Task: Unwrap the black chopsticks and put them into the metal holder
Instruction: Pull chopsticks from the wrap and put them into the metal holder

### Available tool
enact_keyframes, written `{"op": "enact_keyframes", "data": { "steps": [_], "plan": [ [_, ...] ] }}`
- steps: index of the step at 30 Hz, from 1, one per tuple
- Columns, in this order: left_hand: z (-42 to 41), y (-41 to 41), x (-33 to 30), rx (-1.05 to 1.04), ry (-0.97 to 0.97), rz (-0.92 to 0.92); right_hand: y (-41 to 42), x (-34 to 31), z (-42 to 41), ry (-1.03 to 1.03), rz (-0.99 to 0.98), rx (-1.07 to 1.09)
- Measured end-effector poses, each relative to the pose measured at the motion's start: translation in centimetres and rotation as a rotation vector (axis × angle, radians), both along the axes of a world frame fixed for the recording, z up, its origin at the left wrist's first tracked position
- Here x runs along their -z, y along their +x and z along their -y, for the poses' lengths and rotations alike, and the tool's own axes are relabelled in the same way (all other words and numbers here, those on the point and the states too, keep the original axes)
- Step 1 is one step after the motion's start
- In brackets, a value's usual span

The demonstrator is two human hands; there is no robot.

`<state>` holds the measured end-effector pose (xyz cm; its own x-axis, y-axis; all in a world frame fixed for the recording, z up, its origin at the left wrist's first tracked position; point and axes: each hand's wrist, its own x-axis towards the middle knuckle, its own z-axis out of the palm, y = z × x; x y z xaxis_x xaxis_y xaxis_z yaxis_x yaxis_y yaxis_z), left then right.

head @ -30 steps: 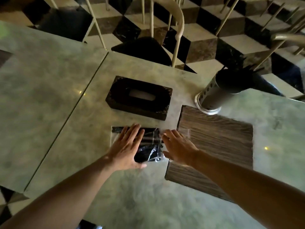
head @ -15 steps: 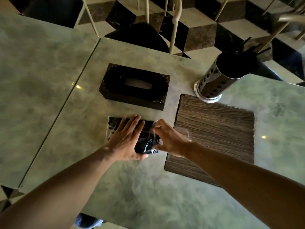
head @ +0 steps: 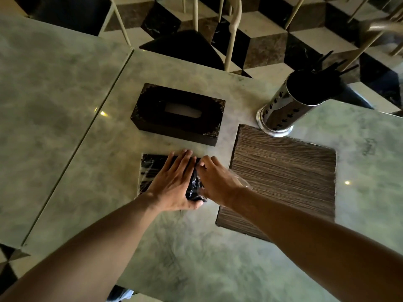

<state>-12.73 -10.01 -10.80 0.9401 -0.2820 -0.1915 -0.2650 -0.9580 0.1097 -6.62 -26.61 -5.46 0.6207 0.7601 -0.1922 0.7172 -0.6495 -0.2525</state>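
While the left hand point(head: 174, 186) lies flat on the wrapped chopsticks point(head: 152, 171), the right hand point(head: 216, 182) pinches the wrap; its grip is half hidden.

Holder point(head: 281, 112) shiny perforated metal; beside it, mat point(head: 283, 177) matt woodgrain; chopstick wrap point(head: 150, 168) glossy clear plastic; table point(head: 65, 105) polished.

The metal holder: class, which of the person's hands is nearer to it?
Right. The right hand plucks at the wrapped chopsticks, on the side toward the metal holder; the left hand lies flat farther away.
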Motion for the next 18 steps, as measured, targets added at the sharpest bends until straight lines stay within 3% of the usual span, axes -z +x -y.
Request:
{"op": "enact_keyframes", "data": {
  "steps": [8,13,18],
  "plan": [
    [-0.3,0.1,1.2,0.021,0.007,0.034,0.3,0.0,-0.9,-0.092,0.016,-0.022],
    [-0.4,0.4,1.3,0.021,-0.016,0.064,0.9,0.5,-2.1,-0.235,0.133,-0.125],
    [-0.6,0.2,1.4,0.028,-0.025,0.072,0.4,0.6,-2.9,-0.201,-0.023,-0.001]
  ]
}}
